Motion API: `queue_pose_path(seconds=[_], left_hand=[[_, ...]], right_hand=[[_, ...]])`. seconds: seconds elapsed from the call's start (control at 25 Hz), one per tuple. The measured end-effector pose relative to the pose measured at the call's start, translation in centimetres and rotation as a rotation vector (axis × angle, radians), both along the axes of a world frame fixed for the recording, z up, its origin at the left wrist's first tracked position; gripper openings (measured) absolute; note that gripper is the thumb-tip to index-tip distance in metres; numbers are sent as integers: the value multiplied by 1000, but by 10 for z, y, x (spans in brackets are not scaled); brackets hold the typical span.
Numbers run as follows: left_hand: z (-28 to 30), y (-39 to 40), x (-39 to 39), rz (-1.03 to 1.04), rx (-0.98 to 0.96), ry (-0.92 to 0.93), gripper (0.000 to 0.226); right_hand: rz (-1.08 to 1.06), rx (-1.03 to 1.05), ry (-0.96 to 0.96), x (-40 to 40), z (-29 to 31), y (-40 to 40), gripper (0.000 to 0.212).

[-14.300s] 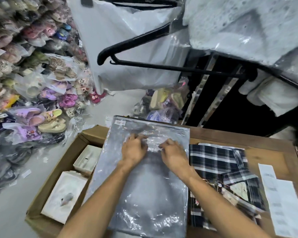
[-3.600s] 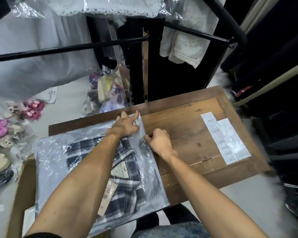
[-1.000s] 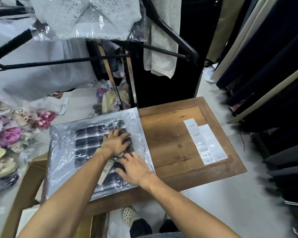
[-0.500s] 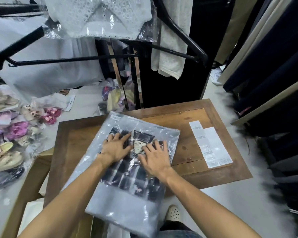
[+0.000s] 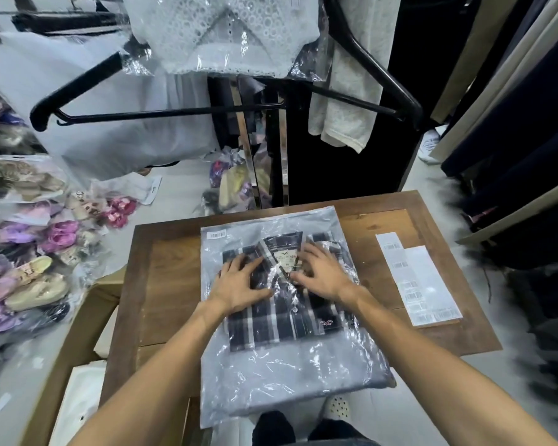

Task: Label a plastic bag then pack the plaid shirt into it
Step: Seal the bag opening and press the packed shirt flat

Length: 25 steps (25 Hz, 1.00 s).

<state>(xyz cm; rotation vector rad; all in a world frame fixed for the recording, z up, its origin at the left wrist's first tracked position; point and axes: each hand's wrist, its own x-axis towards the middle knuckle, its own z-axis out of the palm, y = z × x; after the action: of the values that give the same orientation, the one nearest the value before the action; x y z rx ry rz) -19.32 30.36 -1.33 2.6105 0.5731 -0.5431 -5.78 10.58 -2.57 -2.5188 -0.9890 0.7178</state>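
1. Since the plaid shirt [image 5: 282, 312] already lies folded inside the plastic bag [image 5: 290, 375], collar and neck tag toward the far edge, the step in hand looks like the last one — pressing the pack flat and driving out the trapped air
2. Both hands rest palm-down on the film over the shirt's upper half, gripping nothing: the left hand [image 5: 242, 284] has its fingers spread just left of the neck tag, the right hand [image 5: 324, 275] is splayed just right of it
3. To do this well, the person would likely sweep outward from the tag toward the bag's edges with flat palms rather than fingertips, so that the fold underneath is not dragged askew
4. Air should probably be pushed toward whichever end is open; which end that is cannot be told from this view, though the near stretch of bag past the shirt's hem is empty and wrinkled
5. A barcode label [image 5: 217, 235] sits at the bag's far left corner, so the labelling seems done — the hands should keep clear of it
6. On the wooden table [image 5: 171, 284] the bag lies near the middle, its near end overhanging the table's near edge, so sliding it further on would give the palms firmer backing
7. A label sheet [image 5: 419, 284] lies apart to the right, out of the way of the sweep
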Motion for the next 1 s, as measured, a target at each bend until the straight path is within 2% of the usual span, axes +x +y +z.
queue_pose_path(seconds=[0.12, 0.24, 0.44, 0.76, 1.0], left_hand=[[-9, 3, -9, -59, -31, 37, 103], [-14, 9, -2, -102, -46, 60, 110], [-14, 24, 13, -83, -42, 60, 113], [-8, 28, 19, -118, 21, 84, 112], [0, 24, 23, -174, 91, 122, 111]], right_hand=[[-7, -25, -121, 3, -4, -32, 77], [14, -125, -108, 0, -10, -42, 92], [-7, -112, -53, 15, -6, -24, 92], [-28, -183, -70, 19, -5, -9, 94], [-89, -137, -45, 12, -6, -10, 90]])
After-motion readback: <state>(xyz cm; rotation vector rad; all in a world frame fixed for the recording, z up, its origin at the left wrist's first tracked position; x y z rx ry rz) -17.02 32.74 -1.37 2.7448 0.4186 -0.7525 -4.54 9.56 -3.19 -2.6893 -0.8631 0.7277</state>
